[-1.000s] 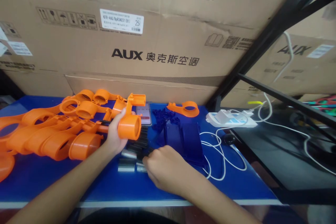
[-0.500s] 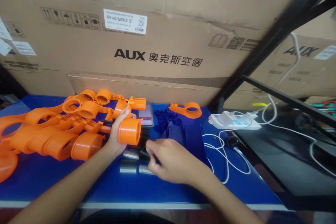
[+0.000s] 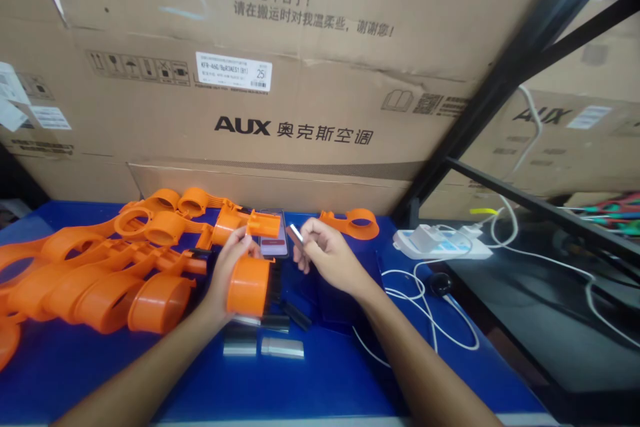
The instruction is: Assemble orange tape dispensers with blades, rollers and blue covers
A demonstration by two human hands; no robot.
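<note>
My left hand [image 3: 223,279] is wrapped round an orange plastic holder [image 3: 248,288] with a round, cup-like end facing me and a slotted bracket at its far side. In my right hand [image 3: 331,255] a small dark strip with a pale toothed edge [image 3: 295,233] is pinched between the fingertips, just right of the bracket and apart from it. Below the holder lie a silver metal piece [image 3: 283,347], a darker grey one [image 3: 240,345] and black pieces [image 3: 297,315]. Its exact kind cannot be made out for the toothed strip.
Several orange holders [image 3: 163,300] are heaped on the left of the blue table [image 3: 200,387]. A phone [image 3: 275,248] lies behind my hands. One orange holder [image 3: 363,223] is at the back. A white power strip [image 3: 440,243] with loose cables stands right, before large cardboard boxes [image 3: 300,167].
My right hand has moved up and away from the black and metal pieces, lifting the small toothed strip towards the holder's bracket. My left hand keeps its hold. The camera view has tilted upward slightly.
</note>
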